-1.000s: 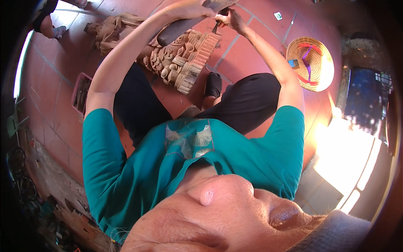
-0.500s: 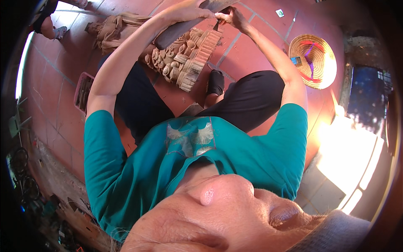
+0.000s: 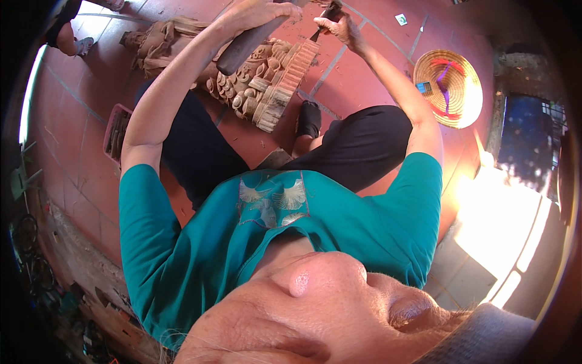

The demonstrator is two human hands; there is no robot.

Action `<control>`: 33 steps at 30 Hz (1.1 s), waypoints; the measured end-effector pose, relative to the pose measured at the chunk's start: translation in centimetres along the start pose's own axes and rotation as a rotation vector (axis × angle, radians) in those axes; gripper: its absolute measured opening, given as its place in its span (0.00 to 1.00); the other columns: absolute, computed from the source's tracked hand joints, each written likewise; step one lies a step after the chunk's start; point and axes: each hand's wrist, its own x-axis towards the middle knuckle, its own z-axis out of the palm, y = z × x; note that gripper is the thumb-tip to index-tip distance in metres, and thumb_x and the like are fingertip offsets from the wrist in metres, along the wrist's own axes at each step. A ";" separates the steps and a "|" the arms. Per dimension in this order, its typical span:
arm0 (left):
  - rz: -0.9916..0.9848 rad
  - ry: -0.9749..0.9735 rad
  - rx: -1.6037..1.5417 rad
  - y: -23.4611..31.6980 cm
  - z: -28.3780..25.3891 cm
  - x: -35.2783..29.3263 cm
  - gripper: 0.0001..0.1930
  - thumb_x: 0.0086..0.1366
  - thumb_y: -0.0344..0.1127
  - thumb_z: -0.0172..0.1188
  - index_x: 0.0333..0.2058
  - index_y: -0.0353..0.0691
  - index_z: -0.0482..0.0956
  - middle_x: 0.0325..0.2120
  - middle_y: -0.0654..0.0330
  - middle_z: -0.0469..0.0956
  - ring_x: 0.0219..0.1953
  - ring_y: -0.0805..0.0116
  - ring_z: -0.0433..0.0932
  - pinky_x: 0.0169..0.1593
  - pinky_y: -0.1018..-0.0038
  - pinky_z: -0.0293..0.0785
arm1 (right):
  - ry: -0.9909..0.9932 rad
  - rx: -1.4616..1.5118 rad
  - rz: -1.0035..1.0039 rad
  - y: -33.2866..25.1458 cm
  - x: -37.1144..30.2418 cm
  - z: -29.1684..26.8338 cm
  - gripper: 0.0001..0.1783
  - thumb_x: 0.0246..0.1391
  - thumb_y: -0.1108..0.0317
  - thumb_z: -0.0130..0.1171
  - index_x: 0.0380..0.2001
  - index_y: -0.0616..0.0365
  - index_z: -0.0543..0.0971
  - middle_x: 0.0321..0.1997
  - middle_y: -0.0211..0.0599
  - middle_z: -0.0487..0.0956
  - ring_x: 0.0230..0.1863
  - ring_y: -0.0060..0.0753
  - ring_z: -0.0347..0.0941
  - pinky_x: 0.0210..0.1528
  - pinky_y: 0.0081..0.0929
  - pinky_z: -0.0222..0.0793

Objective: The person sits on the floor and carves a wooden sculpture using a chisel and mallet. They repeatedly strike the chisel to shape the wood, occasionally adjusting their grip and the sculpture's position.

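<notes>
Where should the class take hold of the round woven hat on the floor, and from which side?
Probably pinch the hat by its thin rim, coming from the right: it appears hollow side up, its right edge is bare, and a small blue object sits at the left.

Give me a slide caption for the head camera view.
Left hand gripping a dark bar, right hand holding a chisel-like tool, near a carved figure on red tiles.

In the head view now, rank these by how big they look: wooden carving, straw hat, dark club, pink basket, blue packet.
1. Wooden carving
2. Straw hat
3. Dark club, pink basket: unsure; club looks nearer the camera, basket partly hidden
4. Blue packet
</notes>
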 end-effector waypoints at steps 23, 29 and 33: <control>0.074 -0.130 -0.145 1.2 2.6 0.3 0.33 0.64 0.42 0.65 0.65 0.34 0.68 0.57 0.47 0.77 0.60 0.60 0.74 0.64 0.66 0.67 | -0.039 0.052 0.021 0.0 -0.1 0.3 0.21 0.61 0.51 0.69 0.34 0.62 0.83 0.29 0.32 0.83 0.32 0.22 0.82 0.34 0.26 0.80; -0.031 -0.116 0.145 -0.1 3.6 1.2 0.31 0.65 0.42 0.64 0.63 0.34 0.69 0.54 0.44 0.79 0.58 0.57 0.76 0.61 0.65 0.70 | -0.045 -0.122 -0.086 0.0 0.5 0.8 0.20 0.61 0.52 0.68 0.40 0.60 0.85 0.32 0.35 0.85 0.33 0.22 0.83 0.32 0.25 0.80; 0.073 -0.282 0.016 -0.1 2.1 2.5 0.31 0.66 0.43 0.63 0.63 0.35 0.68 0.54 0.43 0.78 0.58 0.53 0.77 0.60 0.62 0.71 | -0.047 -0.074 -0.010 0.9 0.6 1.0 0.24 0.59 0.47 0.69 0.41 0.59 0.86 0.31 0.38 0.87 0.28 0.24 0.83 0.31 0.25 0.79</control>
